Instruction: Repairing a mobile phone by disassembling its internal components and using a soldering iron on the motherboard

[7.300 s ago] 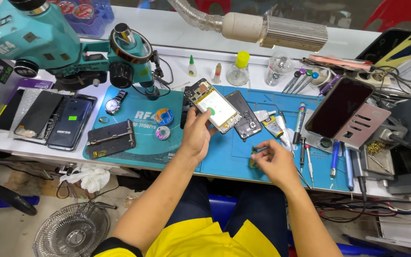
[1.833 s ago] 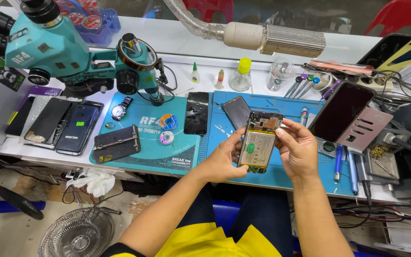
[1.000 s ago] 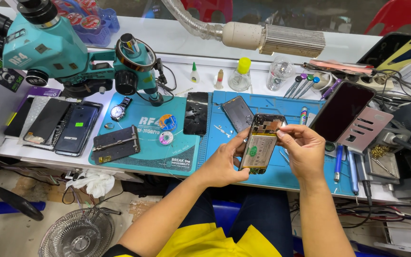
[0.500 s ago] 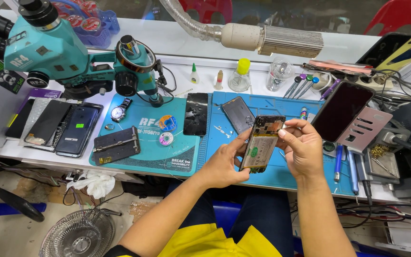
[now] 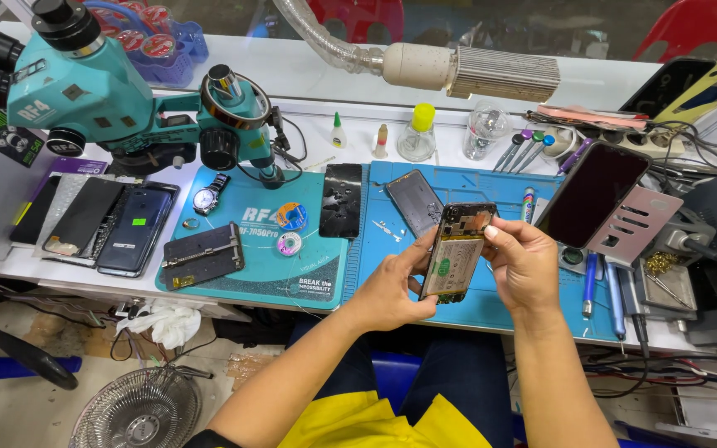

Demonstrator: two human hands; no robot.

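An opened phone [image 5: 456, 250] with its battery and circuit board exposed is held upright over the blue work mat [image 5: 499, 303]. My left hand [image 5: 393, 284] grips its lower left edge. My right hand [image 5: 523, 262] holds its right side, with the fingertips at the upper edge near the board. Two dark phone panels [image 5: 343, 200] [image 5: 415, 202] lie flat on the mats just beyond the hands.
A teal microscope [image 5: 101, 99] stands at the back left above a teal mat [image 5: 255, 249] with a wristwatch [image 5: 207, 199], solder reels and a dark clamp block [image 5: 202, 256]. Several phones [image 5: 109, 222] lie at left. A dark screen on a stand [image 5: 595, 203], screwdrivers and small bottles sit at right and behind.
The opened phone has been lifted from the mat into both hands and tilted upright. Over the last second the right hand's fingertips have shifted along its upper right edge.
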